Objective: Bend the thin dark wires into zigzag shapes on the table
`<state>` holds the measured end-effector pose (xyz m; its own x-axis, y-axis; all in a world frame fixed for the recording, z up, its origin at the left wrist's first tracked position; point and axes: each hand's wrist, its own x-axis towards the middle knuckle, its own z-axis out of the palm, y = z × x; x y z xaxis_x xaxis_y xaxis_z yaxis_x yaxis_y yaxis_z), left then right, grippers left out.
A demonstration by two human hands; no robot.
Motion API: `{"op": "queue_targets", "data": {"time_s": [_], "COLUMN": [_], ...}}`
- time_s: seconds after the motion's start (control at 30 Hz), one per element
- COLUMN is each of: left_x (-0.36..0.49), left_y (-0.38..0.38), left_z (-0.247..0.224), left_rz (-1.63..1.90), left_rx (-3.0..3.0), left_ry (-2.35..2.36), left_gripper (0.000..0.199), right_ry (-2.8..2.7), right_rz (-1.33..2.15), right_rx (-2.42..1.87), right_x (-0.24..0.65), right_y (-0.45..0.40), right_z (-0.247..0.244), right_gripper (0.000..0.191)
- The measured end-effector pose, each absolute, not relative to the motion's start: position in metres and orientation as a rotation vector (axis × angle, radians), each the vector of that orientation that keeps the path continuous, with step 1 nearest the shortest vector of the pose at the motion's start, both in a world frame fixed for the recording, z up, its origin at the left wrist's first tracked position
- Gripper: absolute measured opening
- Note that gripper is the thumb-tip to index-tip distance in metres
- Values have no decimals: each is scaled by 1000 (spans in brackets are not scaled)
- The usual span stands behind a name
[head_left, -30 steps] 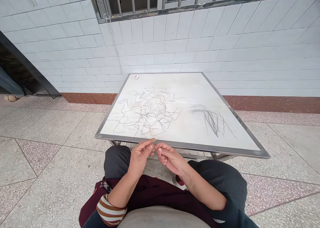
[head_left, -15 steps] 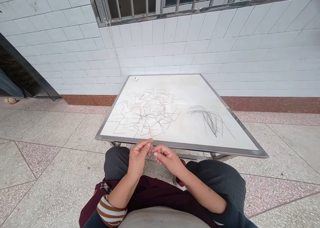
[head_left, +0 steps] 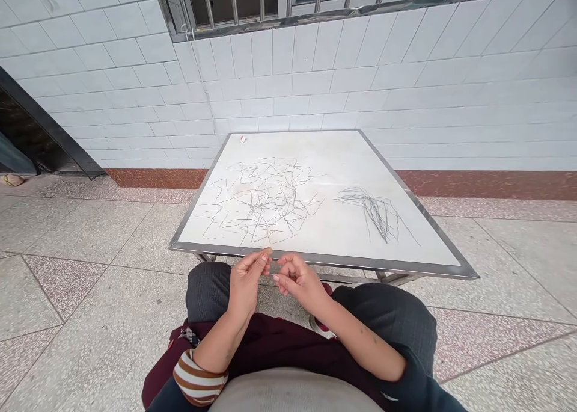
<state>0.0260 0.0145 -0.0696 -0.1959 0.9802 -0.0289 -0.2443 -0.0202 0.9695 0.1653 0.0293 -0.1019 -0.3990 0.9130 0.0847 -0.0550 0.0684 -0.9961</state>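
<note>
Just off the table's near edge, my left hand (head_left: 247, 276) pinches a small tan piece (head_left: 268, 251) between thumb and fingers. My right hand (head_left: 296, 279) is beside it, a small gap between them, with fingers curled and thumb near the index finger; whatever it may hold is too small to make out. On the white table (head_left: 342, 159) lie many thin dark wires or strands, a loose tangle (head_left: 270, 204) on the left and a narrower bundle (head_left: 376, 213) on the right.
A small red and white object (head_left: 243, 139) sits at the table's far left corner. The tiled wall (head_left: 293, 84) stands behind, with a barred window above. My knees are below the near edge. A tan object (head_left: 13, 180) lies on the floor at far left.
My hands have drawn slightly apart, and the thin green piece seen between them earlier no longer shows. The whole view has shifted a little.
</note>
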Motion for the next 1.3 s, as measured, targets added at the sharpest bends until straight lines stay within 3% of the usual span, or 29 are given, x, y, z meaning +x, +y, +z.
{"op": "queue_targets", "data": {"time_s": [0.27,0.5,1.3], "left_x": [30,43,39], "left_y": [13,12,15], "left_z": [-72,-69,-77], "left_rz": [1499,1549,1507], "left_rx": [860,875,797], "left_ry": [1107,1059,1000], "left_gripper": [28,17,18], "right_ry": [-1549,-1460,-1388], "right_rz": [1443,1487,1281], "right_rx": [-810,-743,-937], "right_x": [166,163,171], "right_y": [27,26,30], "right_z": [-100,-97,-89], "right_gripper": [28,27,17]}}
